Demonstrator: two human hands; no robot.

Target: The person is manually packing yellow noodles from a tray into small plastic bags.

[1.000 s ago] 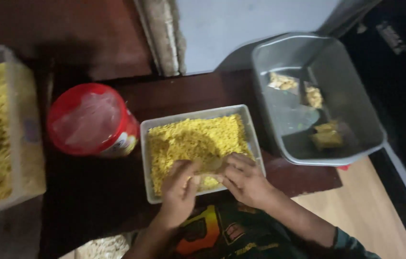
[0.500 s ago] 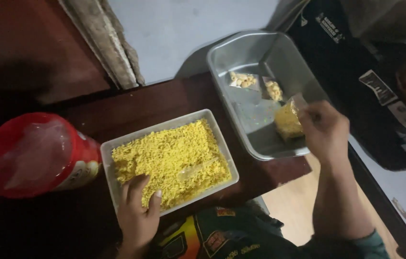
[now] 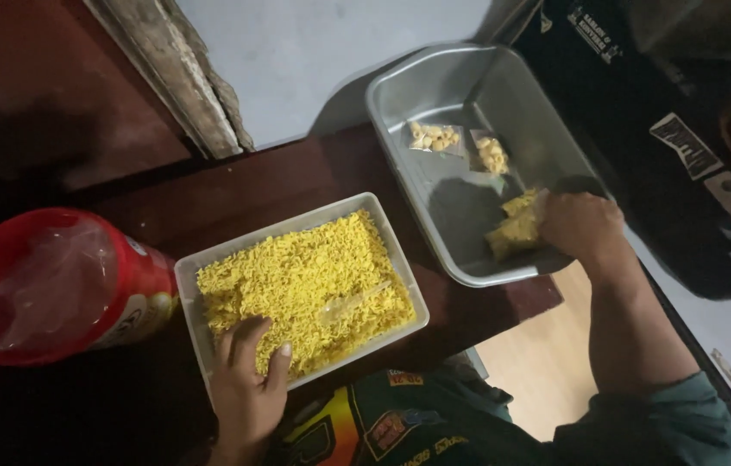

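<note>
My right hand (image 3: 586, 226) has its fingers closed on a filled snack packet (image 3: 516, 226), lowering it into the grey metal tub (image 3: 434, 95). Left of the tub, my left hand (image 3: 249, 375) rests with fingers spread on the yellow crumbs, steadying the white tray (image 3: 189, 276).

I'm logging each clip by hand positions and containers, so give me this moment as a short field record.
left hand: left hand rests on the yellow noodle snack, fingers on the near edge
white tray: white tray filled with the snack, on the dark wooden table
right hand: right hand holds a filled clear packet inside the grey metal tub
tub contents: two more small packets at the far end
left of the tray: red jar lying on its side
</note>
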